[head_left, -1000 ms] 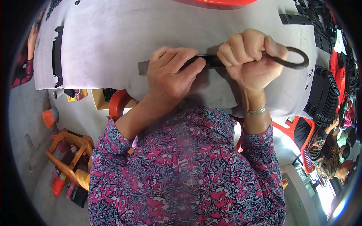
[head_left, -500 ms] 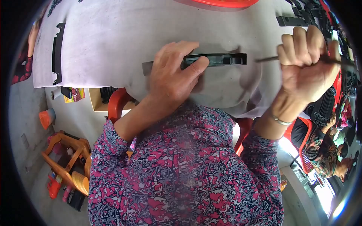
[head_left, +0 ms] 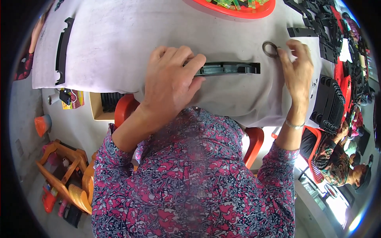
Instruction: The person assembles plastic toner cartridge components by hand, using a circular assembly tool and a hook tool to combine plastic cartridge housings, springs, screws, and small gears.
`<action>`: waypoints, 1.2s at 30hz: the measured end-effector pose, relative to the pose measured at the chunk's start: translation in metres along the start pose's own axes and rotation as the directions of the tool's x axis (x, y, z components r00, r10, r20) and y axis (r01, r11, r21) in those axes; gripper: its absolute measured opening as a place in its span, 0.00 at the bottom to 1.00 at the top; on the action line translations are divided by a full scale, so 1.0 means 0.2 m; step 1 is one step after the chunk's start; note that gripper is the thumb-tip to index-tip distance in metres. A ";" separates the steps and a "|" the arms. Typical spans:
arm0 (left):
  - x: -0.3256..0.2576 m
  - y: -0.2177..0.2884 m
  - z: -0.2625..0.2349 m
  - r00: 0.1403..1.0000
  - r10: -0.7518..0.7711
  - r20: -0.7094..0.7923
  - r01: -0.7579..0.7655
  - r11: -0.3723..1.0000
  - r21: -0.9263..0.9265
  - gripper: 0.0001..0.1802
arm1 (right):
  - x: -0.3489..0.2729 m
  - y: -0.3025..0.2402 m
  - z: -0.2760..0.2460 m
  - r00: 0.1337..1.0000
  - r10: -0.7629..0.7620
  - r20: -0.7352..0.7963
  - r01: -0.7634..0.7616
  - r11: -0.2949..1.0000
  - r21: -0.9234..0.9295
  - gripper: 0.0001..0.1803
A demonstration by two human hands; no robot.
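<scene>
My left hand (head_left: 170, 79) lies over the left end of a long, narrow black plastic part (head_left: 234, 68) on the cloth, its fingers and thumb closed about that end and hiding it. The rest of the part stretches to the right, showing its hollowed inside. At the right, my right hand (head_left: 297, 73) is at the cloth with thumb and fingers apart. The thumb tip meets the edge of a small dark ring-shaped thing (head_left: 270, 49); I cannot make out its kind.
The table has a pale cloth (head_left: 119, 39). A red tray (head_left: 254, 14) holds yellow-green pieces at the far side. Another black part (head_left: 63, 51) lies left. Black parts (head_left: 303, 31) pile up at far right, beside stacked ones (head_left: 331, 103). A person (head_left: 341, 162) sits at right.
My right hand has come down and inward from a raised fist around a thin dark rod; its fingers have opened, and the ring shows beside them. The left hand has shifted slightly left.
</scene>
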State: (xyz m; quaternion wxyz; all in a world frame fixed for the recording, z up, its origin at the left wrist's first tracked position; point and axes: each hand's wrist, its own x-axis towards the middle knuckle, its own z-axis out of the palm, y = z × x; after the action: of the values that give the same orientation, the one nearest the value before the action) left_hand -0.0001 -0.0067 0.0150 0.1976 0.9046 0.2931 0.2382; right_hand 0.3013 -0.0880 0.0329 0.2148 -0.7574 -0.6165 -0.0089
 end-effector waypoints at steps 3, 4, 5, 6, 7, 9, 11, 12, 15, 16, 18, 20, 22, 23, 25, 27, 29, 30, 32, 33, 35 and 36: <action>-0.01 -0.02 0.01 1.000 -0.012 -0.017 0.011 1.000 -0.007 0.18 | -0.11 -0.30 0.00 0.977 0.214 -0.006 -0.184 0.849 0.495 0.08; -0.01 -0.02 0.02 1.000 -0.009 -0.028 0.009 1.000 -0.018 0.18 | -0.16 -0.37 0.04 0.975 0.196 0.103 -0.210 0.677 0.705 0.10; -0.01 -0.02 0.02 1.000 -0.012 -0.025 0.011 1.000 -0.021 0.18 | -0.18 -0.43 0.04 0.965 0.151 0.214 -0.251 0.769 0.589 0.12; -0.01 -0.02 0.02 0.999 -0.013 -0.031 0.012 1.000 -0.025 0.18 | -0.19 -0.50 0.05 0.952 0.145 0.268 -0.274 0.793 0.543 0.14; -0.01 -0.02 0.02 0.999 -0.013 -0.039 0.012 1.000 -0.028 0.18 | -0.20 -0.54 0.06 0.950 0.135 0.280 -0.265 0.826 0.499 0.16; -0.01 -0.02 0.03 0.999 -0.011 -0.044 0.009 0.999 -0.040 0.18 | -0.20 -0.58 0.08 0.947 0.125 0.295 -0.254 0.854 0.454 0.19; -0.01 -0.02 0.04 0.999 -0.013 -0.050 0.010 0.999 -0.053 0.18 | -0.19 -0.60 0.08 0.916 0.158 0.368 -0.314 0.854 0.415 0.21; -0.02 -0.02 0.05 0.998 -0.012 -0.067 0.009 0.998 -0.055 0.19 | -0.20 -0.61 0.08 0.915 0.157 0.371 -0.315 0.853 0.415 0.21; -0.02 -0.01 0.06 0.995 -0.011 -0.098 0.004 0.998 -0.065 0.19 | -0.21 -0.62 0.09 0.893 0.182 0.412 -0.378 0.800 0.465 0.23; -0.02 -0.01 0.07 0.994 -0.005 -0.111 -0.003 0.997 -0.071 0.19 | -0.21 -0.62 0.09 0.888 0.209 0.409 -0.407 0.769 0.493 0.24; -0.03 -0.01 0.07 0.994 -0.011 -0.112 0.002 0.997 -0.081 0.19 | -0.21 -0.63 0.10 0.882 0.238 0.407 -0.438 0.733 0.520 0.26; -0.03 -0.01 0.08 0.993 -0.018 -0.116 0.007 0.996 -0.093 0.19 | -0.21 -0.62 0.10 0.882 0.248 0.400 -0.446 0.711 0.543 0.28; -0.02 -0.01 0.09 0.994 -0.024 -0.110 0.012 0.994 -0.107 0.19 | -0.21 -0.61 0.11 0.883 0.256 0.393 -0.448 0.708 0.546 0.28; -0.02 -0.01 0.09 0.994 -0.025 -0.109 0.013 0.994 -0.107 0.19 | -0.20 -0.61 0.11 0.885 0.262 0.386 -0.448 0.705 0.549 0.29; -0.01 -0.01 0.09 0.993 -0.023 -0.113 0.011 0.994 -0.111 0.19 | -0.19 -0.61 0.12 0.887 0.264 0.380 -0.444 0.713 0.543 0.29; -0.01 -0.02 0.09 0.992 -0.021 -0.122 0.008 0.994 -0.109 0.18 | -0.19 -0.61 0.12 0.892 0.259 0.370 -0.434 0.720 0.542 0.29; -0.01 -0.02 0.08 0.990 -0.020 -0.141 0.008 0.996 -0.085 0.18 | -0.18 -0.61 0.12 0.908 0.237 0.347 -0.395 0.761 0.514 0.28; -0.03 -0.02 0.06 0.993 -0.022 -0.120 0.012 0.996 -0.088 0.18 | -0.18 -0.61 0.11 0.915 0.217 0.340 -0.377 0.759 0.530 0.28; -0.04 -0.03 0.03 0.992 -0.027 -0.121 0.022 0.999 -0.045 0.18 | -0.17 -0.63 0.10 0.942 0.114 0.317 -0.244 0.879 0.408 0.25; -0.05 -0.04 0.00 0.992 -0.057 -0.114 0.047 0.995 -0.089 0.18 | -0.17 -0.65 0.10 0.968 0.107 0.227 -0.193 0.894 0.403 0.21; -0.09 -0.07 -0.04 0.985 -0.111 -0.135 0.097 0.989 -0.109 0.18 | -0.17 -0.67 0.08 0.988 0.118 0.101 -0.151 0.879 0.452 0.18; -0.12 -0.11 -0.07 0.980 -0.118 -0.159 0.108 0.992 -0.069 0.18 | -0.16 -0.68 0.07 0.986 0.167 -0.007 -0.144 0.868 0.476 0.15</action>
State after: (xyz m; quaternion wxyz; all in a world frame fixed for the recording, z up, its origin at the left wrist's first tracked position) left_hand -0.0333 -0.0023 0.0077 0.2133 0.8576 0.3520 0.3084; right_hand 0.1624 -0.0936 0.0531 0.4080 -0.7285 -0.5318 0.1413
